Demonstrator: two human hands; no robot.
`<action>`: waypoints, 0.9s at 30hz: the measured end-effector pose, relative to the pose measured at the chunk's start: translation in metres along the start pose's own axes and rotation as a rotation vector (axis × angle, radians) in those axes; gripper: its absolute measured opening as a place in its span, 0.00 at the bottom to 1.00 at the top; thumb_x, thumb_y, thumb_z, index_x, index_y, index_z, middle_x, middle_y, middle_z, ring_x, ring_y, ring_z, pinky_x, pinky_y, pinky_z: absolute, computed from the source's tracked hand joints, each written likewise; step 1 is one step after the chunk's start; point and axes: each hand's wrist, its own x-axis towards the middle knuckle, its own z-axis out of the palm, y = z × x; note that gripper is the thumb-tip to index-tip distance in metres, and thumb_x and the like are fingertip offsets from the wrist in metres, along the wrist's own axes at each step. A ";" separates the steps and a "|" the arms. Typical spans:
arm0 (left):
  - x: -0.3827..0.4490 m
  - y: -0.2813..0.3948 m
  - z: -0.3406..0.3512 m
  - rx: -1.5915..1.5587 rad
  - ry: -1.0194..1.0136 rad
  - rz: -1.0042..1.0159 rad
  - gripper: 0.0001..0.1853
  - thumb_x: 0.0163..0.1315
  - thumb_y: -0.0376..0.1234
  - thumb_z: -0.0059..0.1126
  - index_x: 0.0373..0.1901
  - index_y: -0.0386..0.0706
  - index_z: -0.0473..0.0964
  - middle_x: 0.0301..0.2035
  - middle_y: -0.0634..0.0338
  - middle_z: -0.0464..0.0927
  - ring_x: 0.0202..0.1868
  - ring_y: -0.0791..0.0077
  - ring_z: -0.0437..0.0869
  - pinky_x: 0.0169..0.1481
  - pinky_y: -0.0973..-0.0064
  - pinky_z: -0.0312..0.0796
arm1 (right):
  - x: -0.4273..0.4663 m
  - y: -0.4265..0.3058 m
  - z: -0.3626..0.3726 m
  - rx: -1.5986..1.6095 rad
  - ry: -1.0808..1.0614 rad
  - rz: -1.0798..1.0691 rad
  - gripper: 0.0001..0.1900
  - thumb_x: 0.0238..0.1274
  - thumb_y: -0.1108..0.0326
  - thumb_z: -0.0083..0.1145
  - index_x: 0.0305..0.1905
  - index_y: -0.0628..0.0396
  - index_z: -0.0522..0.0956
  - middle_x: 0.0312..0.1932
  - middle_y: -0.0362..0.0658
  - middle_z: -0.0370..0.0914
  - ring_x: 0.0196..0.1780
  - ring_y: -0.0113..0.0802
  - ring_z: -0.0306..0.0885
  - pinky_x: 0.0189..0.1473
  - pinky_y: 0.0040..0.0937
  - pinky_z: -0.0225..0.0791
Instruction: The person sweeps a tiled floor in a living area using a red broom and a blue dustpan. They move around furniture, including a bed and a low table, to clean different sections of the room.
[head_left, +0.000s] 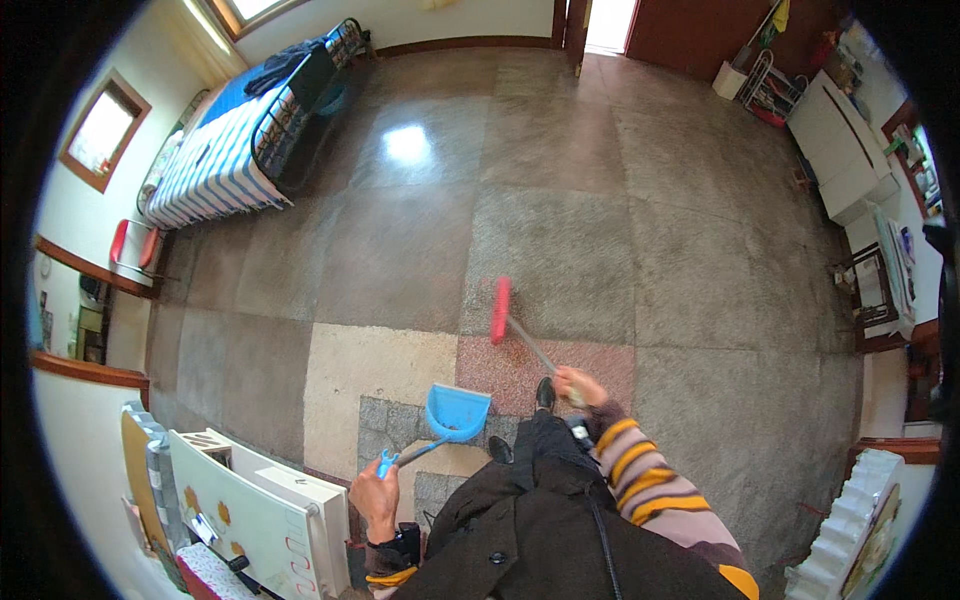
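Observation:
My left hand (376, 491) grips the handle of a blue long-handled dustpan (459, 414), whose pan rests on the floor before my feet, its lip turned away from me. A few dark bits of debris seem to lie in the pan. In my right hand (580, 386) is the grey stick of a broom with a red head (501, 310). That head is over the floor ahead, beyond the dustpan and a little to its right. Whether its bristles touch the floor I cannot tell.
A bed (217, 165) with a striped cover stands far left, near a red chair (135, 244). At lower left is a white table (247, 510). A white cabinet (840, 150) and a wire rack (769, 90) line the right. The doorway (609, 26) is at the back.

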 end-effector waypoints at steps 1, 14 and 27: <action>0.006 0.007 0.001 0.007 -0.011 -0.004 0.17 0.44 0.41 0.62 0.35 0.43 0.80 0.28 0.45 0.79 0.32 0.50 0.81 0.37 0.59 0.72 | -0.029 -0.016 -0.024 -0.195 0.002 -0.052 0.10 0.66 0.66 0.40 0.27 0.51 0.63 0.17 0.32 0.59 0.16 0.19 0.56 0.16 0.17 0.54; 0.077 0.087 -0.003 -0.004 0.046 0.003 0.16 0.46 0.41 0.62 0.35 0.42 0.80 0.29 0.45 0.79 0.33 0.49 0.80 0.37 0.58 0.71 | -0.085 -0.115 -0.092 0.303 0.676 -0.319 0.09 0.60 0.74 0.45 0.44 0.54 0.60 0.21 0.36 0.60 0.18 0.21 0.59 0.17 0.20 0.59; 0.134 0.146 -0.016 -0.052 0.073 0.033 0.17 0.45 0.42 0.62 0.34 0.41 0.80 0.27 0.45 0.79 0.31 0.50 0.81 0.35 0.60 0.71 | 0.137 -0.124 0.082 -0.074 0.214 0.072 0.05 0.61 0.74 0.45 0.37 0.54 0.62 0.22 0.38 0.62 0.19 0.20 0.60 0.15 0.17 0.55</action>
